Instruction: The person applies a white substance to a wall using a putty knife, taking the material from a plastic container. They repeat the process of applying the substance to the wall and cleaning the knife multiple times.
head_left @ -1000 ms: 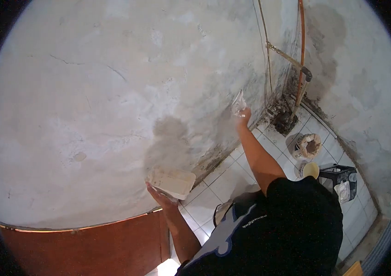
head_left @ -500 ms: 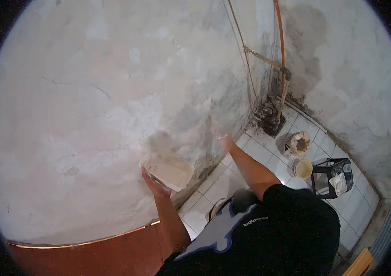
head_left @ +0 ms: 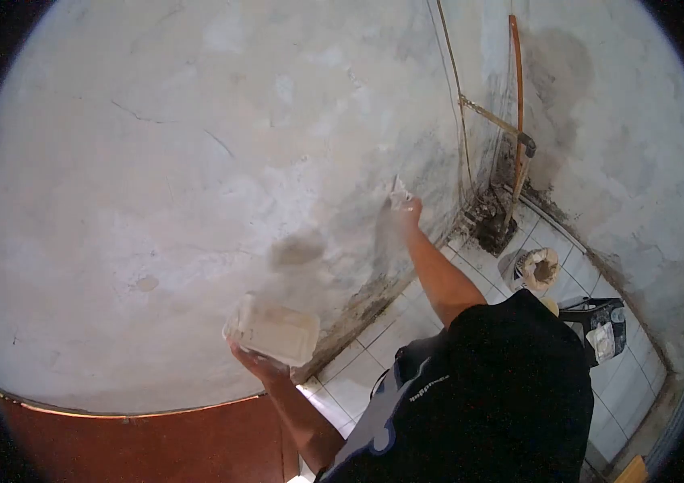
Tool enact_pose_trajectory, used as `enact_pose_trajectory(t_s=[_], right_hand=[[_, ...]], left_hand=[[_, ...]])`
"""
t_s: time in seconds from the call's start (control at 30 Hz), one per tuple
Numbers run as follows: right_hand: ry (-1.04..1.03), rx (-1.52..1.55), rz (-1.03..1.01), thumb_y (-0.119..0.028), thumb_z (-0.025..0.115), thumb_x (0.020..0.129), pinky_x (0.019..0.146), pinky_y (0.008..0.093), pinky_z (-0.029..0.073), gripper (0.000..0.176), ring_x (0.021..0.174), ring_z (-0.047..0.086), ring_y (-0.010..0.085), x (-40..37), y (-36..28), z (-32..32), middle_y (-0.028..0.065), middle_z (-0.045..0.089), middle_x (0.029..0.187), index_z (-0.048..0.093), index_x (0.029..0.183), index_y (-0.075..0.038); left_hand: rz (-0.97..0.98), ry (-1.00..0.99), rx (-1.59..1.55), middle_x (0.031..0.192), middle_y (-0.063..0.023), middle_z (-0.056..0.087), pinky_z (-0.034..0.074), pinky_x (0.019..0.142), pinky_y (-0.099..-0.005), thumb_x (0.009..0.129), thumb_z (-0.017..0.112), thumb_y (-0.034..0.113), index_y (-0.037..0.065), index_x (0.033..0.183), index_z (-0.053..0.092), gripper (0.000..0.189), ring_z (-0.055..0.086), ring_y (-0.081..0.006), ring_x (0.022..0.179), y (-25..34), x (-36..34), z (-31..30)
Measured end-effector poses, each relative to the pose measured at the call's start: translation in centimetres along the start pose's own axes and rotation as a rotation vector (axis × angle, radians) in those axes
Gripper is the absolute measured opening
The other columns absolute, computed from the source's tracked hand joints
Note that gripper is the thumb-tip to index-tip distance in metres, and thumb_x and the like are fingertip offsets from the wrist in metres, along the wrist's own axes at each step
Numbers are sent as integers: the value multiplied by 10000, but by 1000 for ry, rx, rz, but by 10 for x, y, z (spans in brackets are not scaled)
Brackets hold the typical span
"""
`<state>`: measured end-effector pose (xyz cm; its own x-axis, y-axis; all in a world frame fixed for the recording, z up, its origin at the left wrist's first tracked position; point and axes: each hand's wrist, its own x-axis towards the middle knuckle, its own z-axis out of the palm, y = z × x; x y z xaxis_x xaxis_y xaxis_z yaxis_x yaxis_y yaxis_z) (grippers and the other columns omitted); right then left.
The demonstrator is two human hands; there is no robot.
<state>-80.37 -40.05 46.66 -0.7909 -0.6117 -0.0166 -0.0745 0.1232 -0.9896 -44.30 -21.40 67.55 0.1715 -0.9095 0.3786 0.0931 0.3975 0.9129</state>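
My left hand (head_left: 265, 366) is wrapped round the lower edge of a shallow white rectangular plastic tray (head_left: 281, 332), held tilted in front of the wall. Pale residue marks its inside. My right arm reaches out to the stained wall (head_left: 342, 217). At its end, my right hand (head_left: 409, 212) is closed, partly blurred, around a small thin-edged scraper (head_left: 396, 190) smeared with white. The scraper is at or very near the wall surface; contact cannot be made out.
Pipes (head_left: 519, 105) run down the corner to a dirty hole (head_left: 493, 229). On the tiled floor (head_left: 358, 370) stand an open bucket (head_left: 537, 268), a partly hidden pale container (head_left: 550, 306) and a black stool (head_left: 611, 314) with a white packet on it. A reddish-brown panel (head_left: 148, 447) lies below left.
The view has shifted, so the wall and corner sit further right. My right hand has risen along the wall, with the scraper now showing. The tray has moved left and slightly down.
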Motion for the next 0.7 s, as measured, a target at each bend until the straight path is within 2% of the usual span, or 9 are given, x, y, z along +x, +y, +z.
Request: enact_pose_trajectory(t_s=[0.1, 0.13, 0.17, 0.23, 0.37, 0.4, 0.43, 0.57, 0.7], right_hand=[[-23, 45, -360, -155, 674, 813, 653, 377, 507, 257, 740, 605, 213, -40, -7, 32, 120, 650, 829, 641, 997, 22], [-222, 81, -228, -145, 664, 817, 666, 368, 505, 263, 746, 598, 206, -58, -35, 19, 123, 652, 848, 638, 1014, 28], [-221, 63, -220, -145, 664, 817, 666, 368, 505, 263, 746, 598, 206, -71, -52, 0, 123, 652, 848, 638, 1014, 28], [-580, 825, 57, -93, 642, 819, 707, 328, 506, 265, 776, 607, 181, -90, -79, -29, 103, 663, 914, 632, 1056, 26], [-746, 501, -219, -69, 615, 848, 745, 252, 500, 251, 842, 627, 109, -90, -86, -51, 24, 661, 975, 620, 1088, 7], [-729, 701, -169, -62, 614, 849, 790, 255, 506, 259, 875, 633, 123, -100, -103, -69, 38, 658, 1005, 618, 1099, 5], [-706, 900, -115, -56, 613, 850, 836, 257, 512, 266, 908, 638, 137, -104, -115, -82, 52, 656, 1036, 616, 1110, 2], [-629, 976, -157, -49, 589, 863, 753, 258, 493, 215, 850, 606, 105, -93, -115, -114, 33, 665, 988, 634, 1064, 12], [-366, 796, 66, -61, 638, 843, 715, 277, 496, 235, 806, 611, 130, -65, -70, -108, 47, 664, 973, 626, 1064, 19]], left_hand=[[217, 9, 236, 1305, -149, 463, 459, 958, -469, 933, 412, 554, 73, 1378, 325, 661, 480, -285, 1195, -14, -2, -2], [282, 13, 315, 1302, -149, 463, 465, 949, -472, 931, 419, 553, 69, 1377, 322, 666, 479, -282, 1196, -16, -4, -1], [92, 29, 181, 1303, -147, 461, 471, 942, -464, 929, 412, 563, 62, 1375, 320, 677, 480, -282, 1194, -11, 4, 12], [-89, 55, 31, 1303, -145, 459, 476, 935, -455, 928, 405, 573, 55, 1373, 319, 689, 482, -282, 1193, 4, 15, 43], [-208, -155, -178, 1329, -126, 483, 412, 1008, -404, 954, 380, 485, 46, 1346, 405, 589, 475, -278, 1217, 18, 27, 73], [-179, -250, -192, 1326, -124, 488, 392, 1025, -395, 955, 377, 488, 40, 1346, 407, 595, 463, -272, 1231, 16, 28, 78], [-306, -67, -251, 1278, -130, 497, 457, 957, -444, 911, 406, 580, 80, 1349, 395, 665, 507, -298, 1167, 16, 27, 93], [-347, -157, -264, 1297, -125, 491, 447, 963, -454, 918, 410, 556, 93, 1375, 383, 651, 508, -301, 1168, 14, 18, 108], [-349, -186, -307, 1303, -131, 486, 444, 967, -452, 930, 400, 530, 94, 1367, 393, 617, 499, -298, 1181, 23, 12, 97]])
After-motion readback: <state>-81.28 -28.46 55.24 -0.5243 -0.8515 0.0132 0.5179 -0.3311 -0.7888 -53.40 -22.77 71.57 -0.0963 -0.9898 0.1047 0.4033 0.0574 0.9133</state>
